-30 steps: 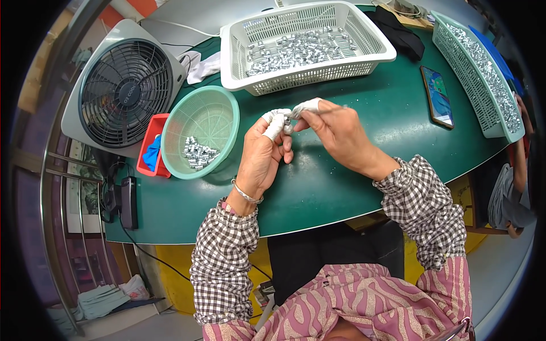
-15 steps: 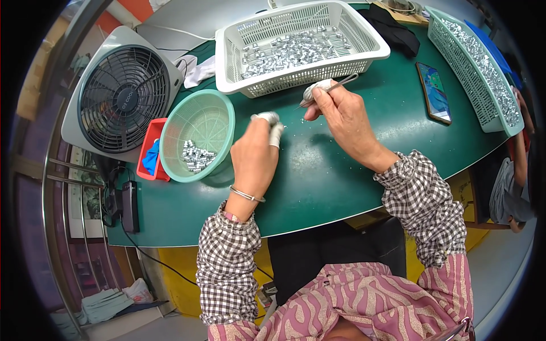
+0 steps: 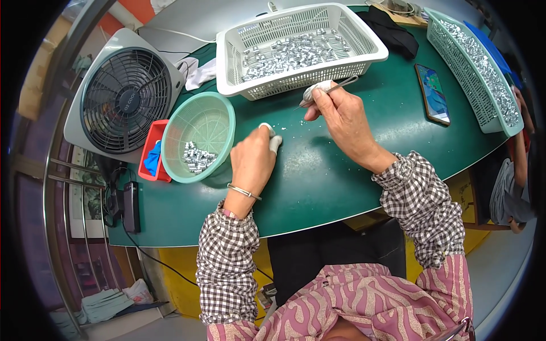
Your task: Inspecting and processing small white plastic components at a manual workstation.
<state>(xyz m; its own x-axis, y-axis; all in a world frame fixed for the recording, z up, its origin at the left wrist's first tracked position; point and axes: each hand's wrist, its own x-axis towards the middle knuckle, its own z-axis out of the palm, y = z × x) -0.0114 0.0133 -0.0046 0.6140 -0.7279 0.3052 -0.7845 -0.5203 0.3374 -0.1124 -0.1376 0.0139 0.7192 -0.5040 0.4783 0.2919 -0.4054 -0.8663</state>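
My right hand (image 3: pixel 342 116) is closed on a thin metal pick (image 3: pixel 345 82) with a looped end, its point showing past the fingertips toward the left. White wrapping covers fingers on both hands. My left hand (image 3: pixel 254 156), back upward and fingers bent, hovers over the table beside a round green basket (image 3: pixel 226 113). Whatever its fingertips hold is hidden and smeared. Small silvery metal parts (image 3: pixel 199 159) lie in a heap in that basket. Beyond my hands stands a white rectangular basket (image 3: pixel 284 85) with many similar parts.
A fan (image 3: pixel 128 96) and a red box (image 3: pixel 149 165) with blue cloth stand at left. On the right are a phone (image 3: pixel 433 94) and a green basket (image 3: pixel 463 74) of metal parts. White crumbs dot the green table (image 3: pixel 324 193); dark cloth (image 3: pixel 392 34) lies behind.
My left hand has shifted slightly toward me and to the left, and its fingertips have turned. My right hand stays nearly in place with the pick.
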